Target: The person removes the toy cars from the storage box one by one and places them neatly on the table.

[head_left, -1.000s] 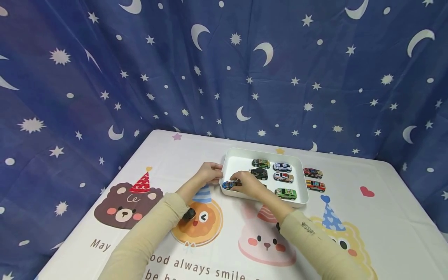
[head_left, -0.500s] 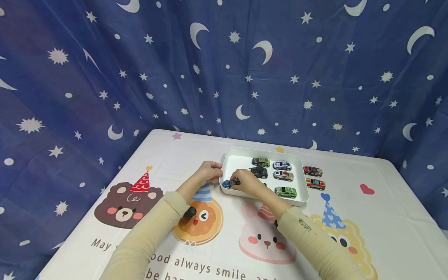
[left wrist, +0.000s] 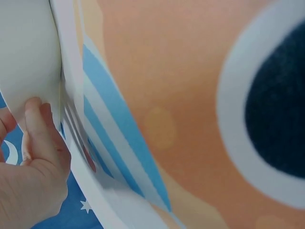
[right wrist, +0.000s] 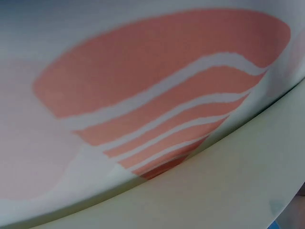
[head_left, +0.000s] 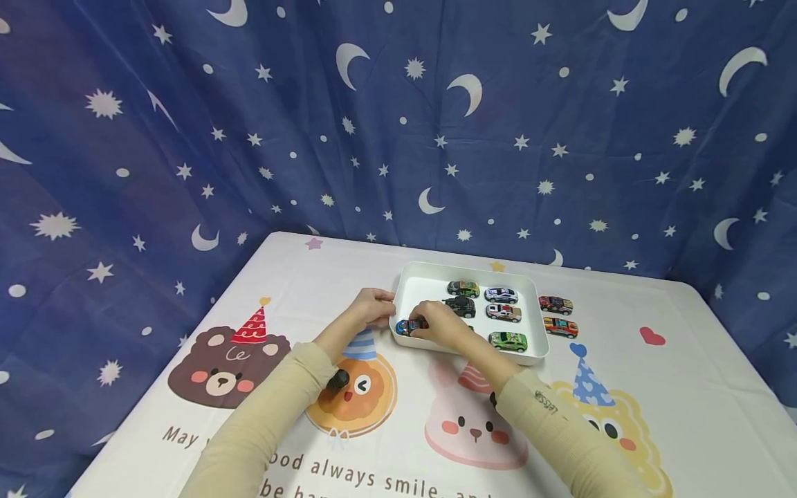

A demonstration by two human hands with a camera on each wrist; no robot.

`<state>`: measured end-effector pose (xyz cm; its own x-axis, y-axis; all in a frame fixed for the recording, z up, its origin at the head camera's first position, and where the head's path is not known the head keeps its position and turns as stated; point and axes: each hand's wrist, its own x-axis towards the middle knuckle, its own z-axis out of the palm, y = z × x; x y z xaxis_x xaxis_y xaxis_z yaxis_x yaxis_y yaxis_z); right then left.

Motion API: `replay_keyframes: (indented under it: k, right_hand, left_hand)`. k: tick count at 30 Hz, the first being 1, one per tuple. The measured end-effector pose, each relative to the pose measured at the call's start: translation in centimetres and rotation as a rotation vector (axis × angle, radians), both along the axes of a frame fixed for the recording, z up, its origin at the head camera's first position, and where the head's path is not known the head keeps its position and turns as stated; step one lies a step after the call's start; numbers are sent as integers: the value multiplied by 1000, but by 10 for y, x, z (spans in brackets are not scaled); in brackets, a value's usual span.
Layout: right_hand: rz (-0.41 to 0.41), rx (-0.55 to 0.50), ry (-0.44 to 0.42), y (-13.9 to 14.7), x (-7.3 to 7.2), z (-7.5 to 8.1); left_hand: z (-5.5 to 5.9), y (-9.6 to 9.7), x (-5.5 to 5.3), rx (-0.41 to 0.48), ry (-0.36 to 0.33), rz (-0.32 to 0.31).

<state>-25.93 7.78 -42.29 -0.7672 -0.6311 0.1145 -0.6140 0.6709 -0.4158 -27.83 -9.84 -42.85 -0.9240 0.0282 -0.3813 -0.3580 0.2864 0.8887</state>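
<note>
A white tray with low walls stands on the table. At its front left corner my right hand pinches a blue toy car, partly covered by the fingers. My left hand holds the tray's left wall, thumb and fingers on either side of it in the left wrist view. Also in the tray are a black toy vehicle, a green-and-dark car, a white-and-blue car, a white-and-orange car and a green car. Another car is mostly hidden behind the right hand.
Outside the tray's right wall sit a dark red toy car and a red-orange one. A printed white tablecloth covers the table. Behind it hangs a blue curtain with moons and stars.
The right fingers shift slightly on the blue car and sit closer together than a second ago. The left hand, tray and other cars stay in place.
</note>
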Motion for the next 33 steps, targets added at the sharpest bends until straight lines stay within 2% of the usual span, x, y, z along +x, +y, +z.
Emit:
replay_keyframes:
  k: [10,17,22,28,33]
  right_hand:
    - [-23,-10,-9,5,2,5]
    - [-9,-21,-9,12,4,9]
    - [0,-70,-11,20,8,11]
    - [-22,-114,-55,32,13,14]
    - [-10,-111,-31,42,16,19]
  left_hand:
    - [2,0,4,2,5,-6]
    - [1,-2,4,-10,8,-13]
    - [0,-1,3,14,17,-9]
    - [-2,1,2,-9,15,-14]
    - [-2,0,1,-6,9,-11]
